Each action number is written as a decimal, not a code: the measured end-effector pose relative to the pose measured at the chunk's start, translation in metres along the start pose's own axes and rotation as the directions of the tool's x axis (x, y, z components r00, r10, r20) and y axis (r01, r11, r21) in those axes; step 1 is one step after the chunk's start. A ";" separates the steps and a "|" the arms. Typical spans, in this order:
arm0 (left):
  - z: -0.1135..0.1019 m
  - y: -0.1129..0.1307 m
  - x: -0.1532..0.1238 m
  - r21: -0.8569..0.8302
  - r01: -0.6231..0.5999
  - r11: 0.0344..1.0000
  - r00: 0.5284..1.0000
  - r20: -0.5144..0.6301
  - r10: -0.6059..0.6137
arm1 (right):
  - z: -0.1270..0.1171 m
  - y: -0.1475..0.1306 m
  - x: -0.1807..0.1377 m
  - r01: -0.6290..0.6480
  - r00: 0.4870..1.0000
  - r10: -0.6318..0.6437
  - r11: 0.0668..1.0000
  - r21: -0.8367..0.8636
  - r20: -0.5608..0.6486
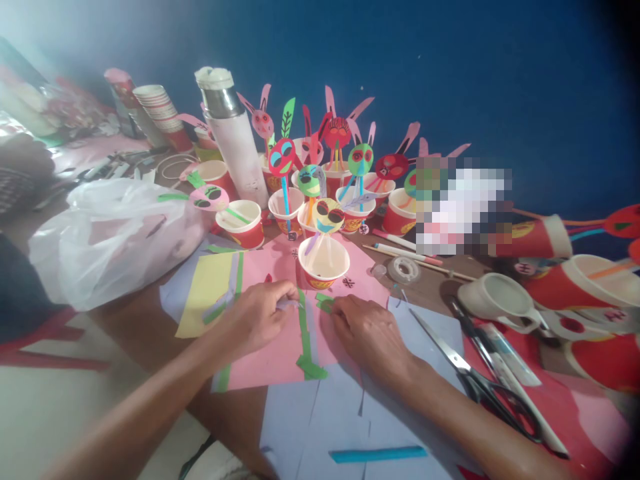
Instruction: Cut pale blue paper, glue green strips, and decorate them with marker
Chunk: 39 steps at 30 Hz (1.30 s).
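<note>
While the left hand (263, 317) pinches a small pale grey paper strip (289, 304) over the pink paper sheet (270, 363) on the brown table (145, 327), the right hand (373, 333) lies palm down, fingertips on a small green paper scrap (325, 304); whether it grips is unclear. Steel scissors (450, 357) lie just right.

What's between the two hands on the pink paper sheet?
A long green paper strip lies on the pink paper sheet between the left hand and the right hand, running away from the person. The head view shows it.
</note>
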State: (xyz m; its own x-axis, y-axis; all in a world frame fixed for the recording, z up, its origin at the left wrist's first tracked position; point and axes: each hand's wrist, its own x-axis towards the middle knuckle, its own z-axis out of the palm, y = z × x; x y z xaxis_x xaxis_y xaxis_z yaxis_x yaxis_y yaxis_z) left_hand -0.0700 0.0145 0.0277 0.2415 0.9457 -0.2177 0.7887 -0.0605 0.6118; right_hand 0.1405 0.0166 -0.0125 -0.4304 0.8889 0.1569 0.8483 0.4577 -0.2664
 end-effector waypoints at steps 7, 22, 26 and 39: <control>0.013 0.006 0.007 -0.074 -0.012 0.997 0.999 0.032 0.015 | -0.010 -0.007 -0.009 0.201 0.979 -0.199 0.979 0.033 -0.045; -0.012 0.006 -0.023 -0.540 0.098 0.836 0.986 0.168 -0.006 | -0.006 -0.006 -0.012 0.335 0.942 -0.336 0.940 0.066 -0.003; -0.008 -0.003 -0.044 -0.865 0.211 0.454 0.950 0.291 0.113 | -0.018 0.015 -0.015 0.255 0.967 -0.252 0.961 0.110 -0.036; 0.026 0.000 -0.045 -0.852 0.362 0.378 0.901 0.424 0.094 | -0.009 0.011 -0.011 0.311 0.947 -0.307 0.950 -0.027 0.094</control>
State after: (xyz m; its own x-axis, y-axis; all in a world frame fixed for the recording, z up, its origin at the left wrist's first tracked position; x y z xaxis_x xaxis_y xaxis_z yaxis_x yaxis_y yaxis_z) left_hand -0.0665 -0.0367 0.0178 0.5313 0.7104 -0.4616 -0.0959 0.5918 0.8003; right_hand 0.1575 0.0115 -0.0090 -0.6972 0.7029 0.1410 0.6805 0.7107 -0.1784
